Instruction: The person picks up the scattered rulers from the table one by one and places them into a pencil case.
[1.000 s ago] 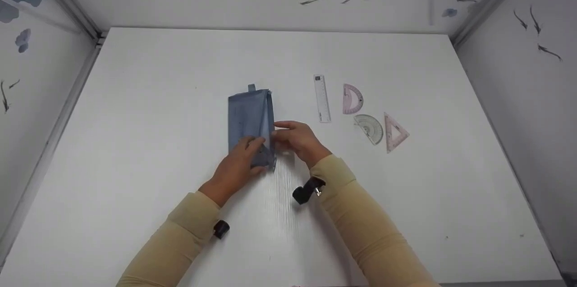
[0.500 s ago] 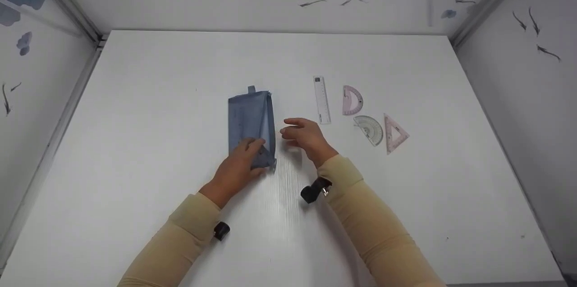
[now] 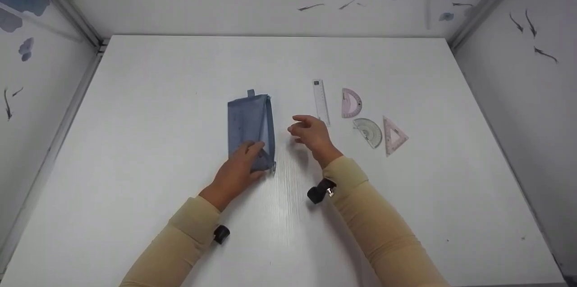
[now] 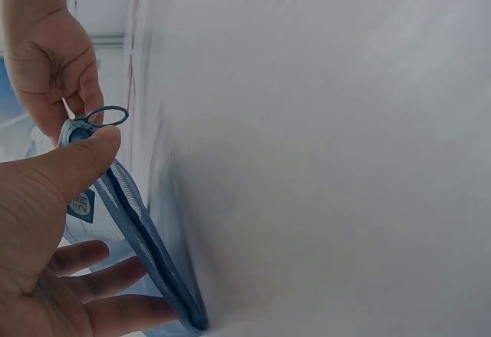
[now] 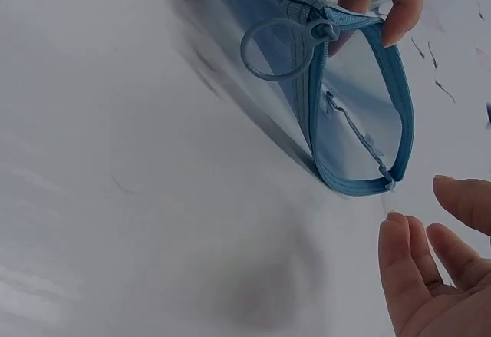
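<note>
Pouch (image 3: 250,130), blue and see-through, lies mid-table (image 3: 157,152) with its zipper mouth gaping. Left hand (image 3: 236,170) pinches the near end beside the ring pull (image 5: 278,48); right hand (image 3: 311,133) hovers relaxed and empty, between pouch and ruler (image 3: 321,101). Judging by this, keeping that near end pinned and the mouth wide would ease loading.

The pouch (image 3: 250,129) looks like thin blue mesh-ish cloth, kinda see-through, with a woven zipper tape and a smooth plastic-looking ring pull (image 5: 278,48). Counter (image 3: 180,75) is white, slightly glossy, with a faint wood-grain texture. The ruler (image 3: 320,101), protractors (image 3: 351,103) and triangle (image 3: 394,135) are clear, shiny plastic. Sleeves (image 3: 378,228) are soft matt beige knit.
</note>
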The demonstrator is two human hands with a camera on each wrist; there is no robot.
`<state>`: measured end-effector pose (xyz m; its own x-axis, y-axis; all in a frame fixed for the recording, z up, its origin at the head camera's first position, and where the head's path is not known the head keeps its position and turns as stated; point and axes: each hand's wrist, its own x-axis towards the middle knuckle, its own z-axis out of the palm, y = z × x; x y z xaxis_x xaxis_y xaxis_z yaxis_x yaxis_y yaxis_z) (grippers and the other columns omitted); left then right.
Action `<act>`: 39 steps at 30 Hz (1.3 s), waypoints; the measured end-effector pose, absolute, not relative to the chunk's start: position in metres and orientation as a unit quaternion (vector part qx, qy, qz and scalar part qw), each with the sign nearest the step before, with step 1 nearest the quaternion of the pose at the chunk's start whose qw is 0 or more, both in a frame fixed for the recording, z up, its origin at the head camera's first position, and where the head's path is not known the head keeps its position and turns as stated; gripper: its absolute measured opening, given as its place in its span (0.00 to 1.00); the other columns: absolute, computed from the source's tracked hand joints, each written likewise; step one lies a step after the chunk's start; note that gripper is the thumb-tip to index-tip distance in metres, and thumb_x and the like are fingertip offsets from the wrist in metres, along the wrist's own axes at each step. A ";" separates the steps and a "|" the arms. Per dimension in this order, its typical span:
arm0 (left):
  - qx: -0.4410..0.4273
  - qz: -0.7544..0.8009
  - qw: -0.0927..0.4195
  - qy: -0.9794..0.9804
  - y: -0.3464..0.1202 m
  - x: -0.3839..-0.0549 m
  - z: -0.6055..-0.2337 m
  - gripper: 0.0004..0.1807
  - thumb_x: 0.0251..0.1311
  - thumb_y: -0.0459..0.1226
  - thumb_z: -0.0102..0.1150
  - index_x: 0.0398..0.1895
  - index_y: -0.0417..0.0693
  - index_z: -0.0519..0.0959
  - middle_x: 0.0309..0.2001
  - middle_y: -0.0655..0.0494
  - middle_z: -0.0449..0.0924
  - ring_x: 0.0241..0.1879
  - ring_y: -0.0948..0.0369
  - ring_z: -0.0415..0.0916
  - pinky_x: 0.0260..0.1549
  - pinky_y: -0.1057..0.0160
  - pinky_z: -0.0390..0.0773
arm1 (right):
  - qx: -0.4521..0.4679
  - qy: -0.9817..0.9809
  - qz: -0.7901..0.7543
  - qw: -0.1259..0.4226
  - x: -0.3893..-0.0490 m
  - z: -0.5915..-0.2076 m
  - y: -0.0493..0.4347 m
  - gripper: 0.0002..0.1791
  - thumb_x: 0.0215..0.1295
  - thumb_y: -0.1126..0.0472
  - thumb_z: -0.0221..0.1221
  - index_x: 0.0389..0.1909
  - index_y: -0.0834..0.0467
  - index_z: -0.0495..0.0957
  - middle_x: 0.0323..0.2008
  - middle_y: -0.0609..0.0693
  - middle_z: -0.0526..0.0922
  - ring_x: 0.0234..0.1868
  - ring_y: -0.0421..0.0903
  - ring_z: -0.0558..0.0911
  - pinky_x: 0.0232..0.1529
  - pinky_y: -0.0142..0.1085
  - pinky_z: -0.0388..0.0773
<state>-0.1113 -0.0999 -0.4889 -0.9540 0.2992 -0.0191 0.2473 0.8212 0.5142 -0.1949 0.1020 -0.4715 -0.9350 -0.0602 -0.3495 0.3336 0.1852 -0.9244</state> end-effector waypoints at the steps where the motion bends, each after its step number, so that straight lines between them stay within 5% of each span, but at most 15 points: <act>1: 0.143 0.261 0.050 0.953 -0.100 -0.111 -0.489 0.40 0.55 0.40 0.70 0.70 0.51 0.62 0.64 0.41 0.65 0.60 0.46 0.71 0.55 0.48 0.74 | 0.088 0.759 -0.627 0.151 -0.195 -0.472 0.102 0.24 0.64 0.67 0.59 0.61 0.63 0.72 0.48 0.58 0.80 0.48 0.50 0.80 0.50 0.40 0.79; 30: 0.157 0.266 0.032 0.950 -0.101 -0.111 -0.494 0.38 0.56 0.40 0.68 0.69 0.49 0.62 0.63 0.41 0.65 0.58 0.45 0.71 0.50 0.49 0.77 | -0.030 0.916 -0.394 0.066 -0.202 -0.477 0.136 0.30 0.65 0.57 0.62 0.67 0.57 0.67 0.62 0.57 0.71 0.62 0.52 0.71 0.62 0.45 0.67; 39: 0.156 0.265 0.022 0.951 -0.100 -0.111 -0.495 0.38 0.55 0.40 0.70 0.69 0.48 0.64 0.62 0.41 0.67 0.56 0.48 0.74 0.48 0.51 0.78 | -0.080 0.945 -0.314 0.040 -0.204 -0.482 0.144 0.32 0.67 0.52 0.59 0.69 0.59 0.64 0.67 0.60 0.66 0.70 0.55 0.63 0.70 0.46 0.57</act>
<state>-0.1110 -0.1000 -0.4954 -0.9505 0.3079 0.0415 0.2851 0.8113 0.5104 -0.2036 0.1445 -0.4818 -0.9838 -0.1774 -0.0258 -0.1267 0.7897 -0.6003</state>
